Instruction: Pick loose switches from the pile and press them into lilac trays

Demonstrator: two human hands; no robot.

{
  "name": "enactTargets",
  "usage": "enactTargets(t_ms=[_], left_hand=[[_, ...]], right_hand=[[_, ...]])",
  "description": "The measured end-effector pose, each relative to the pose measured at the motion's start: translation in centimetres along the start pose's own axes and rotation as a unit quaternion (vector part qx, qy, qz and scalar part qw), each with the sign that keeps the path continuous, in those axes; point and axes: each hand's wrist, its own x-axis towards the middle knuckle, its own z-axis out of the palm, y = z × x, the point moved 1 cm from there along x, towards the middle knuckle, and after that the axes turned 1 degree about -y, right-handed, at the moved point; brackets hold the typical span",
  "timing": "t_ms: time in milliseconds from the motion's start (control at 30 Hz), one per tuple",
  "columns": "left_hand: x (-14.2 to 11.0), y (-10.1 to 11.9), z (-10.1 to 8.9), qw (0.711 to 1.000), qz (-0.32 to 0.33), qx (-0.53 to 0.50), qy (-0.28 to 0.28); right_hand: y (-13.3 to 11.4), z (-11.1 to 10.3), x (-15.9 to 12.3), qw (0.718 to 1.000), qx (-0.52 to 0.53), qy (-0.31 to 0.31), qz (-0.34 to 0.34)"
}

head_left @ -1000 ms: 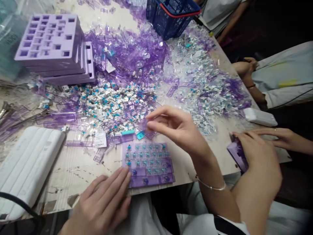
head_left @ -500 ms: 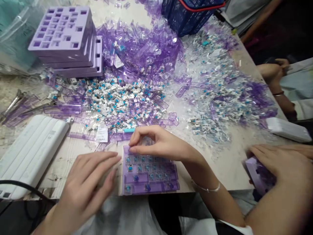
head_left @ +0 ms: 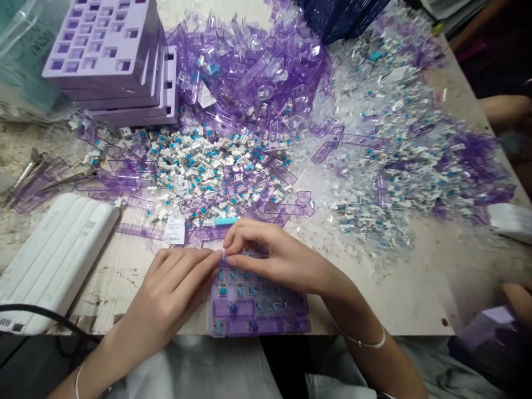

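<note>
A purple block (head_left: 236,327) lies at the table's front edge, with rows of blue-centred key switches (head_left: 223,289) in it, several under clear or purple see-through covers. Over its far left corner, my right hand (head_left: 266,252) is closed in a pinch; what sits between thumb and finger is too small to make out. My left hand (head_left: 178,282) comes in from the left, fingers pressed together, its fingertips meeting the right hand's at that corner. Whatever they grip is hidden. Just beyond my right hand lies a light-blue strip (head_left: 225,221).
Heaps of white-and-blue switches (head_left: 199,166) and purple clear pieces (head_left: 257,72) cover the table behind. Stacked lilac blocks (head_left: 103,50) stand back left, near a white power bank (head_left: 58,260) with cable. A blue basket (head_left: 344,16) is at the back; a co-worker's blurred lilac block (head_left: 490,332) is right.
My left hand has moved right and its fingers have closed up at the block's far left corner. My right hand stays there. The view has shifted, and the co-worker's hands have moved further right.
</note>
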Motion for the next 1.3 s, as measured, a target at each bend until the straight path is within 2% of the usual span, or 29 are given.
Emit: enactTargets(t_ms=[300,533,800,1033,1167,1300], left_hand=[[-0.6,-0.4,0.0,0.999,-0.005,-0.037,-0.018],[-1.0,0.4,0.2,0.994,0.043,0.104,0.007],[-2.4,1.3,0.1,0.970,0.078,0.220,-0.064],[-2.7,1.5,0.3,0.964,0.087,0.240,-0.074],[-2.1,1.2,0.4,0.976,0.064,0.201,-0.049],[-1.5,1.0,0.1,0.995,0.010,0.097,0.034]], right_hand=[[0.0,0.2,-0.1,1.000,-0.028,0.003,0.002],[-0.4,0.4,-0.2,0.999,-0.039,0.004,0.012],[0.0,0.5,-0.5,0.997,-0.074,0.005,0.008],[0.0,0.6,-0.7,0.995,-0.097,0.011,0.015],[0.2,0.6,-0.6,0.994,-0.104,0.008,0.010],[-0.2,0.6,-0.8,0.992,-0.126,-0.002,-0.003]])
